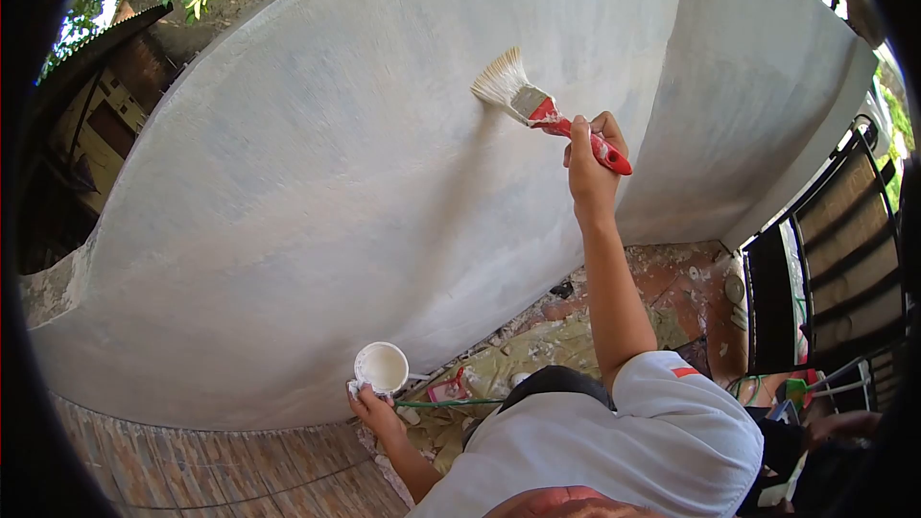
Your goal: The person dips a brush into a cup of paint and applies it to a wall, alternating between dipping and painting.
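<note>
My right hand (593,158) is closed round the red handle of a wide paintbrush (545,115). The brush's pale, splayed bristles point up and left against a whitish-grey wall (384,153), on which a long shadow falls. Lower down, my left hand (374,411) grips a small round white tub (382,367) by its side, close to the wall's lower part. Whitish paint fills part of the tub, and white smears mark the fingers.
A crumpled, stained sheet (556,345) covers the floor along the wall's foot, with a red-edged tray (447,389) and a green hose (451,403) there. A black metal gate (849,249) stands at the right. Leaves hang over the wall at upper left.
</note>
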`<state>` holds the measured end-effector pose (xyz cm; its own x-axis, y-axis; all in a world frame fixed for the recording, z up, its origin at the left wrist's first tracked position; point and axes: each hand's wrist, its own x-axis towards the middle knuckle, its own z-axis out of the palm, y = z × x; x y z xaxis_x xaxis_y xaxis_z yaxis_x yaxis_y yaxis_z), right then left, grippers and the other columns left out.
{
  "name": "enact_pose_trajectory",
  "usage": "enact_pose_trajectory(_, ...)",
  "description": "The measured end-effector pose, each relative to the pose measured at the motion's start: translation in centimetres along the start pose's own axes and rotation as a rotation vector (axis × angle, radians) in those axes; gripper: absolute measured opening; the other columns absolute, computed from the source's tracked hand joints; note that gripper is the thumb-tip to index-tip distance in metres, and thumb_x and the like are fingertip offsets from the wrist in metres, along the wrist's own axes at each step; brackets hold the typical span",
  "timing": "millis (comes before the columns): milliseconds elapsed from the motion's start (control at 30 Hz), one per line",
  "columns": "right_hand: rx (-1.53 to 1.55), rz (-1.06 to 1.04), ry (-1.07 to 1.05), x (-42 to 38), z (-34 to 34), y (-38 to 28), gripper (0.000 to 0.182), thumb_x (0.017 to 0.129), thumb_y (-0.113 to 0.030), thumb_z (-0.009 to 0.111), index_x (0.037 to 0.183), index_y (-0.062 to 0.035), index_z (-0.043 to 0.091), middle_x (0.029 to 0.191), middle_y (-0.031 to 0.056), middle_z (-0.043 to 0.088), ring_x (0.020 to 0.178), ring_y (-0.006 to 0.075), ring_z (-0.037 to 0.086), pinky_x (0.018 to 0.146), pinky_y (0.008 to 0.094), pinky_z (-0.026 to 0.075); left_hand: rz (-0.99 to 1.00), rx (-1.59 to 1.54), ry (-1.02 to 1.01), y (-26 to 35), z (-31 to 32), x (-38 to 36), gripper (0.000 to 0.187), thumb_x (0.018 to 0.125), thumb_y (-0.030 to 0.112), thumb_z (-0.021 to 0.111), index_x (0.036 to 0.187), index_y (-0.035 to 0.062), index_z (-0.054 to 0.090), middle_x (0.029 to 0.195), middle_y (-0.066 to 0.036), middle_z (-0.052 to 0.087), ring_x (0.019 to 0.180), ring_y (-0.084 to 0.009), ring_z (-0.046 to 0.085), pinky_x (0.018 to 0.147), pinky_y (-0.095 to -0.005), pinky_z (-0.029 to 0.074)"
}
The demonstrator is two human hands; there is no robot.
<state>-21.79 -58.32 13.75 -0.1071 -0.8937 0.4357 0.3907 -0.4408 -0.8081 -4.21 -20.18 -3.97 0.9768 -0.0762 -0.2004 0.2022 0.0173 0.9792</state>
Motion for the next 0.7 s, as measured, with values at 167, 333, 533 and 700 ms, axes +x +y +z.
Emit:
enact_pose_trajectory(167, 0.19, -0.117, 0.073, 4.6, -0.1, -7.1, 0.027, 0.089, -0.017, 0.058, 0.072, -0.0102, 0.039, 0.065, 0.0007, 0.05, 0.052, 0.0064, 0.045, 0.052, 0.0222, 0.033, 0.011, -0.025, -0.004, 0.9, 0.3, -0.1, 0.041, 0.09, 0.021, 0.048, 0.126, 0.0037, 0.041, 0.093, -0.005, 0.054, 0.066, -0.0088, 0.045, 0.048, -0.022, 0.034)
enact_pose_trajectory(333, 0.231, -0.265, 0.012, 8.5, 4.9, -10.4, 0.025, 0.088, -0.018, 0.057, 0.072, -0.009, 0.04, 0.061, 0.0016, 0.049, 0.052, 0.0068, 0.047, 0.051, 0.0234, 0.035, 0.047, -0.016, -0.023, 1.4, 1.0, -0.2, 0.039, 0.09, 0.02, 0.047, 0.124, 0.0031, 0.042, 0.089, -0.004, 0.054, 0.063, -0.0086, 0.044, 0.049, -0.0226, 0.035)
enact_pose_trajectory(533, 0.151, -0.021, -0.002, 3.7, 2.3, -2.5, 0.031, 0.09, -0.017, 0.057, 0.07, -0.011, 0.034, 0.055, -0.0038, 0.04, 0.046, 0.0037, 0.04, 0.04, 0.0217, 0.028, 0.059, -0.066, -0.013, 2.1, 2.3, -0.9, 0.017, 0.09, 0.018, 0.044, 0.101, 0.0066, 0.05, 0.076, -0.001, 0.051, 0.056, -0.0071, 0.041, 0.045, -0.0219, 0.03)
enact_pose_trajectory(700, 0.016, 0.21, 0.016, -3.0, -3.7, 3.1, 0.029, 0.091, -0.017, 0.057, 0.072, -0.011, 0.036, 0.055, -0.0036, 0.042, 0.045, 0.0037, 0.041, 0.041, 0.0211, 0.029, 0.061, -0.043, -0.099, 0.7, 0.3, 0.1, 0.024, 0.088, 0.017, 0.047, 0.11, 0.0059, 0.048, 0.083, -0.002, 0.053, 0.06, -0.0072, 0.043, 0.046, -0.0207, 0.032)
